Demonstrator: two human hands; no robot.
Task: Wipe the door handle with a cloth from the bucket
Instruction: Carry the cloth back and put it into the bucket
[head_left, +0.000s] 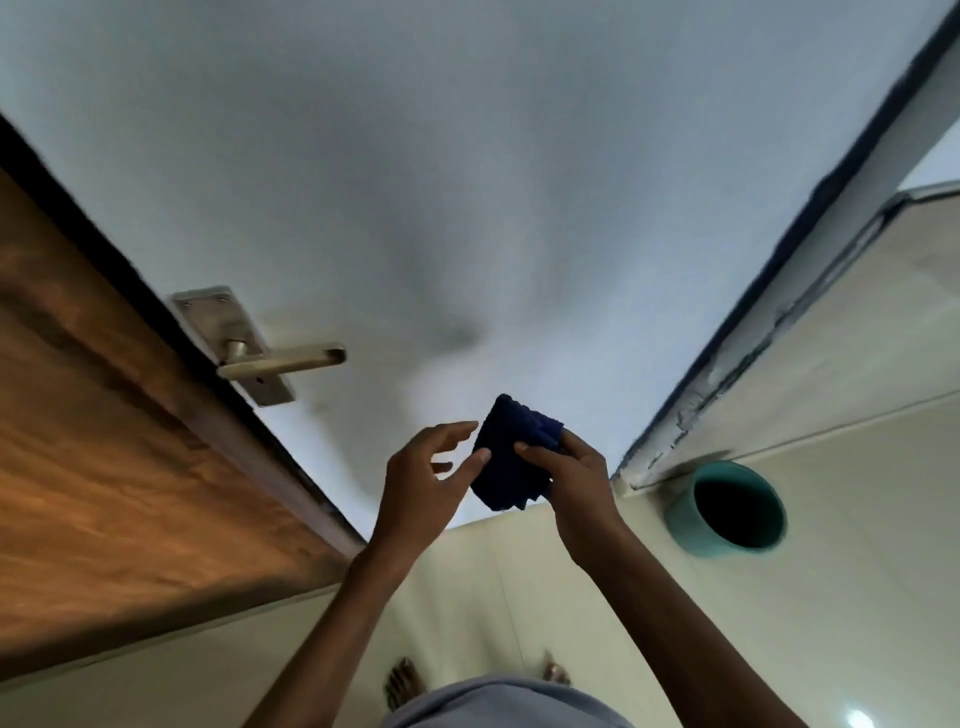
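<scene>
The right hand pinches a folded dark blue cloth. The left hand has its fingers spread, thumb tip touching the cloth. The door handle lies up-left of those fingers.

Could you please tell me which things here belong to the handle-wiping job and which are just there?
Job: cloth held in right hand, left hand beside it, door handle, bucket.
Just there: wooden door, wall, floor.

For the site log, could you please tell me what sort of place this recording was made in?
Probably indoors in a home, at a doorway. A wooden door with a metal lever handle stands open beside a white wall, and a teal bucket sits on a pale tiled floor.
</scene>
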